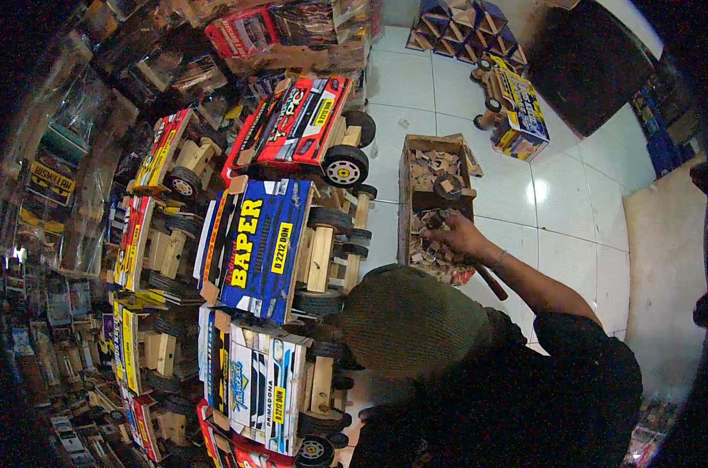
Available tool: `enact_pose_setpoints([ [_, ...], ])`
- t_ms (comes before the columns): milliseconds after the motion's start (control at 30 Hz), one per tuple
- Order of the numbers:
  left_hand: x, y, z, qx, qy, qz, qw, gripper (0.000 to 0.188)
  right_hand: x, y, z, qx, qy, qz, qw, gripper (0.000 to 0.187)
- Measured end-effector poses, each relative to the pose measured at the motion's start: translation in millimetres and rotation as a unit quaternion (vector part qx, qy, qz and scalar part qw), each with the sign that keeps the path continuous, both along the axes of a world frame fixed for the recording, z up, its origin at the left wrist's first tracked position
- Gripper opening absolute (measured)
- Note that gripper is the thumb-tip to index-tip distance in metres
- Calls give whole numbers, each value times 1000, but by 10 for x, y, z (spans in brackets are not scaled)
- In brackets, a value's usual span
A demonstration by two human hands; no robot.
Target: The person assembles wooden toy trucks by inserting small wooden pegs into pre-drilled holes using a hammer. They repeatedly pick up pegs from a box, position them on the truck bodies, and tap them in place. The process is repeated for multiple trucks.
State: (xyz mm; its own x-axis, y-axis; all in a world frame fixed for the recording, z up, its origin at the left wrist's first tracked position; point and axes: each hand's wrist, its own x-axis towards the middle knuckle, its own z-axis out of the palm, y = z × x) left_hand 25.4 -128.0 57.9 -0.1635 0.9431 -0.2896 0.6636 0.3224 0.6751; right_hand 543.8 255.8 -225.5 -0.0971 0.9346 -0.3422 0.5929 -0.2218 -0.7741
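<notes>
At the near end of a crate [407, 195], fingers [438, 224] bent down onto a heap of small wood blocks [432, 253], close together, with something dark at their tips; cannot tell whether pinched or only touched. Behind them the hand [457, 234], palm down, at the end of a bare forearm reaching from the lower right, belonging to a person [494, 390] seen from above in a green knit cap and dark shirt. Under that forearm a dark handle [491, 282], slanting from the wrist down to the right, its head hidden. Open-topped and wooden, with its long axis running up the picture away from the person, divided across the middle, more blocks and a dark round piece in the far half. Standing on a white tiled floor [564, 210], just right of a packed row of wooden toy trucks [260, 249] with bright printed sides and black wheels. Farther off, one more truck [514, 109] near a stack of blue boxes [463, 27].
</notes>
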Motion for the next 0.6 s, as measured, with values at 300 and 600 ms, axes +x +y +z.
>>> enact_pose_setpoints([
  [300,243,368,465,53,216,85,971,17,-555,-4,2143,140,148,211,956,21],
  [600,1301,1837,498,231,-245,-74,939,44,-1949,-350,3629,406,135,612,665,40],
])
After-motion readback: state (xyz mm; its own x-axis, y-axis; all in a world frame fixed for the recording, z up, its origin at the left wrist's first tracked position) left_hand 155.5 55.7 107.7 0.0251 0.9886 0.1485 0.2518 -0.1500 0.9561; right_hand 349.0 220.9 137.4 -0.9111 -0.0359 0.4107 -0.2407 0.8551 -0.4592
